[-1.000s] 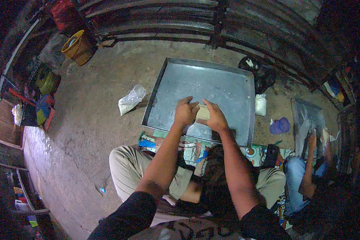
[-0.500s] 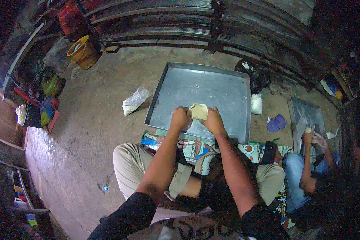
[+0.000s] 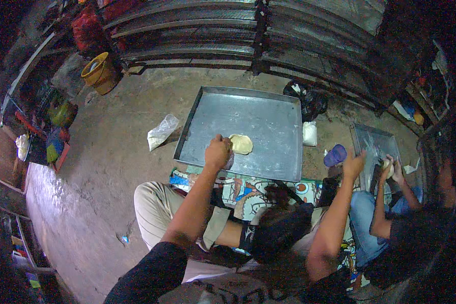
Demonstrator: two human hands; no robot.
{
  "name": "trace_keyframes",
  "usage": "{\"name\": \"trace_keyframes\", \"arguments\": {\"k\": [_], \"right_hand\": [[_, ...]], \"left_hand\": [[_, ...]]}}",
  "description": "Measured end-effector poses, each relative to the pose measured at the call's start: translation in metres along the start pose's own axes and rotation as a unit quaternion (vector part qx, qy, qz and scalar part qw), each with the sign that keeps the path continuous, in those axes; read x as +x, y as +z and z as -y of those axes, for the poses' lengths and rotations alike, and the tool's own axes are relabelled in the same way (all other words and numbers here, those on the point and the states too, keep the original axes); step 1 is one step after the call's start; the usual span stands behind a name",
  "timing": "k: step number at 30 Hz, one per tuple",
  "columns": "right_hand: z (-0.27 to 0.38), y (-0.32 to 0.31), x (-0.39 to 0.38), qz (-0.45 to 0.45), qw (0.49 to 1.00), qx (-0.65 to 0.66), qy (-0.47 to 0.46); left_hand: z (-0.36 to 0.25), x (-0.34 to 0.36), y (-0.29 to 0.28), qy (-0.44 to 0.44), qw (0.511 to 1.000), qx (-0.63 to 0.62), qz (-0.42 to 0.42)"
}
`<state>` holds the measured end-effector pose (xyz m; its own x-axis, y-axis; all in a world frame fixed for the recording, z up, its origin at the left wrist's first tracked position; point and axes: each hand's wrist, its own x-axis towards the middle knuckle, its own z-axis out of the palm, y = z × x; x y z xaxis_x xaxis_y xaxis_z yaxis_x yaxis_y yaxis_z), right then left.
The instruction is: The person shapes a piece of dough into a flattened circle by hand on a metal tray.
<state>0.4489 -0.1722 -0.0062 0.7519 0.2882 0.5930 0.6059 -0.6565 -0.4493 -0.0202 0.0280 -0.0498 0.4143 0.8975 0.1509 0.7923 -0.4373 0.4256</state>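
Left hand (image 3: 218, 151) clenched in a fist, resting on the big metal tray (image 3: 268, 109) right next to the flat dough piece (image 3: 241, 144). Dough sitting near the tray's front edge, touching or almost touching the fist. Right hand (image 3: 353, 164) lifted off to the side, fingers loose, holding nothing, near a blue cup (image 3: 335, 155) on the floor.

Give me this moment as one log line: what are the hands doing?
left hand: resting on metal tray, beside dough piece | right hand: raised, open, empty, off the tray
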Motion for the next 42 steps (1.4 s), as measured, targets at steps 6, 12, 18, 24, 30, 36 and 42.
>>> {"name": "trace_keyframes", "arguments": {"k": [6,12,18,24,30,36,42], "right_hand": [[-0.089,0.073,-0.014,0.242,0.913,0.188,0.268],[-0.116,0.122,-0.035,0.339,0.904,0.168,0.199],[-0.104,0.133,-0.042,0.364,0.886,0.194,0.210],[-0.127,0.136,-0.031,0.207,0.946,0.203,0.147],[-0.034,0.077,-0.049,0.312,0.918,0.198,0.141],[-0.021,0.071,-0.044,0.320,0.905,0.222,0.172],[-0.050,0.079,-0.045,0.269,0.955,0.118,0.047]], "left_hand": [[-0.047,-0.013,0.010,0.144,0.986,0.084,0.016],[-0.059,0.009,0.040,0.103,0.979,0.175,-0.019],[-0.051,0.007,0.044,0.077,0.995,0.052,0.030],[-0.038,0.025,0.036,0.141,0.985,-0.043,0.090],[-0.005,0.023,0.020,0.231,0.967,0.008,0.102],[0.001,0.042,0.044,0.155,0.974,0.070,0.150],[-0.045,0.050,0.030,0.233,0.954,0.151,0.110]]}}
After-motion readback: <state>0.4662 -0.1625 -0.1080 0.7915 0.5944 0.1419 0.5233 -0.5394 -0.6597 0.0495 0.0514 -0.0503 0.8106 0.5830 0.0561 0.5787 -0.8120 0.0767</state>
